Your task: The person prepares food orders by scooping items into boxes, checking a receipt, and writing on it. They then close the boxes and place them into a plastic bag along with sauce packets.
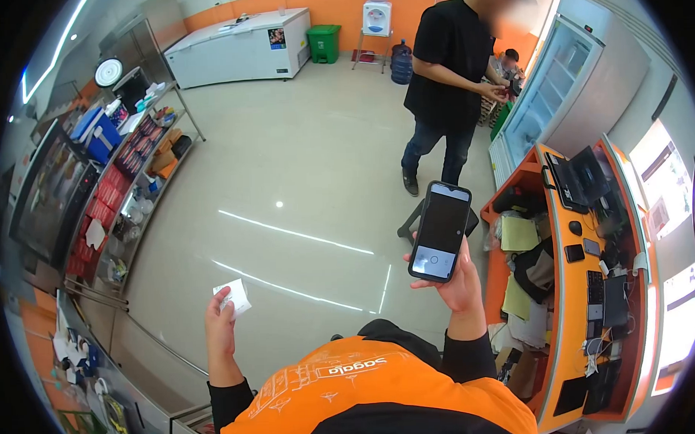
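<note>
In my left hand (219, 322) a small white slip of paper (236, 296) is pinched between thumb and fingers, out to the left over the floor. A black smartphone (441, 230) lies in my right hand (458, 286), held upright with its screen toward me. The screen is mostly dark, with a pale strip and a round button at its lower end. My fingers wrap round the phone's lower edges and back, so part of them is hidden. Writing on the slip cannot be made out.
A person in black (453, 75) stands ahead, near a glass-door fridge (550, 95). An orange counter (568, 301) with laptops and phones runs along my right. Shelving (136, 178) with red boxes stands left. At the back are a white chest freezer (238, 52) and a green bin (324, 43).
</note>
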Demonstrator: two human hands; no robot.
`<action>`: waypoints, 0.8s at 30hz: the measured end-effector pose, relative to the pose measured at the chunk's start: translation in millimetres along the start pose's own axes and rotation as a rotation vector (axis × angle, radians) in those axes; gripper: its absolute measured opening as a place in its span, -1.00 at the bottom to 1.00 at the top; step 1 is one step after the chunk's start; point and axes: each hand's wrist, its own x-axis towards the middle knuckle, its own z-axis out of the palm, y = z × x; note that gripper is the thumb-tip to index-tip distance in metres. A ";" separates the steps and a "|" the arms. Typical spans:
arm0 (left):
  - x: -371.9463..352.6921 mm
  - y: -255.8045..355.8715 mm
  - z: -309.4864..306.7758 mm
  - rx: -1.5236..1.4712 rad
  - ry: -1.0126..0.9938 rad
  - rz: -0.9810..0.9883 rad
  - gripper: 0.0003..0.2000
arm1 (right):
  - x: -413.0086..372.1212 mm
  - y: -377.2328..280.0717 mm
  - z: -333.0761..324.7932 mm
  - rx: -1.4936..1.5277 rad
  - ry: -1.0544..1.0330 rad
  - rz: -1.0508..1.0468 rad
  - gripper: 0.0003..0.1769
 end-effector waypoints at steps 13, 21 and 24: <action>29.2 -1.4 -1.6 -0.046 0.169 0.007 -0.47 | 128.1 5.8 -63.4 0.064 0.059 -0.060 -0.34; 88.1 22.4 36.8 -0.039 0.223 0.013 -0.46 | 224.8 -13.1 -107.4 0.013 0.189 -0.133 -0.40; 104.8 35.0 61.2 -0.023 0.237 0.017 -0.47 | 251.7 -19.7 -117.9 -0.002 0.165 -0.157 -0.40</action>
